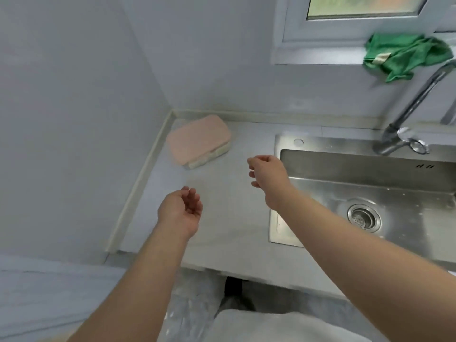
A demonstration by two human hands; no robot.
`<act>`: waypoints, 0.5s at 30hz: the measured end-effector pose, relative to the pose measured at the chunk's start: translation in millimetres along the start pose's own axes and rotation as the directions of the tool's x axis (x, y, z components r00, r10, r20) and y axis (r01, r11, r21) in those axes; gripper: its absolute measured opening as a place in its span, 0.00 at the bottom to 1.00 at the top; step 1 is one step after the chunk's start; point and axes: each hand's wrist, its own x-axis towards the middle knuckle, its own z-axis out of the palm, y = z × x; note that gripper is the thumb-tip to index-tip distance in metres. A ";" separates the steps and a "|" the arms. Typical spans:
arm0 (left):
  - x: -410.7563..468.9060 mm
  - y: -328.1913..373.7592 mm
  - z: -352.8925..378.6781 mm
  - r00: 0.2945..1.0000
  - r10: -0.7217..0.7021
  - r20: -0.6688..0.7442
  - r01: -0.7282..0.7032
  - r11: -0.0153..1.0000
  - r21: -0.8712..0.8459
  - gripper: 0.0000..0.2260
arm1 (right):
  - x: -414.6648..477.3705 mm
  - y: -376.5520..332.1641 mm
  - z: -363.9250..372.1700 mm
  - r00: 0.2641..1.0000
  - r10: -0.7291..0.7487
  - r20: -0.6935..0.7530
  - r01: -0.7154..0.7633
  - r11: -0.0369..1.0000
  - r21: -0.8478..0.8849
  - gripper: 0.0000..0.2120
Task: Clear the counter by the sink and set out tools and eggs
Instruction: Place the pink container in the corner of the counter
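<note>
Even, soft daylight from window (362, 7); glare on sink (320, 144) rim; wide-angle bending at edges; slight blur.

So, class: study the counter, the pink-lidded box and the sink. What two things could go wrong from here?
The pink-lidded box lies in the corner, and neither the left hand nor the right hand holds it; a hasty grab might tip it.
The counter borders the sink; anything set near that rim could slip in.

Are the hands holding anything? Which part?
Nothing. The left hand and right hand are both empty, fingers loosely curled above the counter.
</note>
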 end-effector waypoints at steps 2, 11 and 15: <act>36.9 26.4 9.8 0.999 -0.032 -0.009 0.033 0.998 0.059 0.09 | 29.7 -5.4 22.3 0.999 0.018 -0.043 -0.019 1.000 -0.025 0.12; 162.2 101.8 42.2 0.992 0.009 -0.126 0.034 0.941 0.335 0.08 | 122.6 -31.8 93.9 0.990 0.117 -0.073 -0.129 0.973 -0.190 0.31; 192.2 112.7 50.2 0.992 -0.068 -0.109 0.105 0.917 0.384 0.08 | 154.0 -37.7 114.3 0.991 0.119 -0.062 -0.130 0.967 -0.220 0.35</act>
